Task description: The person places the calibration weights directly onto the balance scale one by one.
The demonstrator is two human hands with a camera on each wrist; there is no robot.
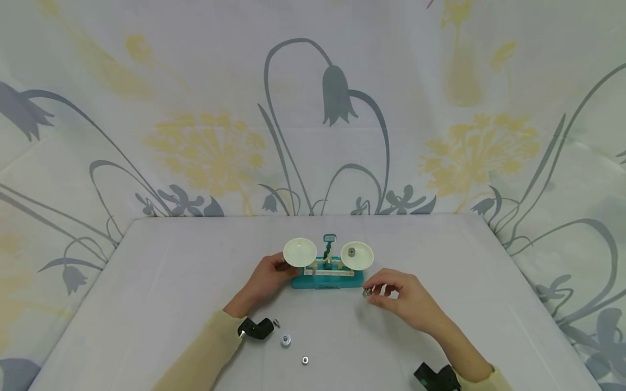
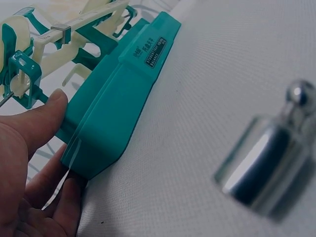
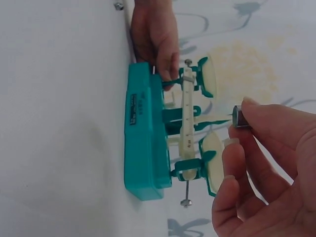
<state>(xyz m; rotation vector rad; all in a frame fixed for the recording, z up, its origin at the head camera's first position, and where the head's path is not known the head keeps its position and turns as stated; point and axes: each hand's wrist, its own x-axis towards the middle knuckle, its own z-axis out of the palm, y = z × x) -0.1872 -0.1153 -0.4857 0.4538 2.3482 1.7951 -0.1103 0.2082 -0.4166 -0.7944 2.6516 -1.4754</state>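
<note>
Hands at the balance scale [image 1: 327,278], mid-table

Left hand [image 1: 266,278] grips its left end; right hand [image 1: 403,297] pinches one small weight [image 1: 368,292] beside its right end. Two pans, one loaded; three weights lie near the front edge.

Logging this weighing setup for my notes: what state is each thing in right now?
Balance scale: upright on the table, left end gripped by the left hand.
Left pan: empty.
Right pan: holds one small weight.
Right hand: pinching a metal weight.
Loose weights: on the table, untouched.
</note>
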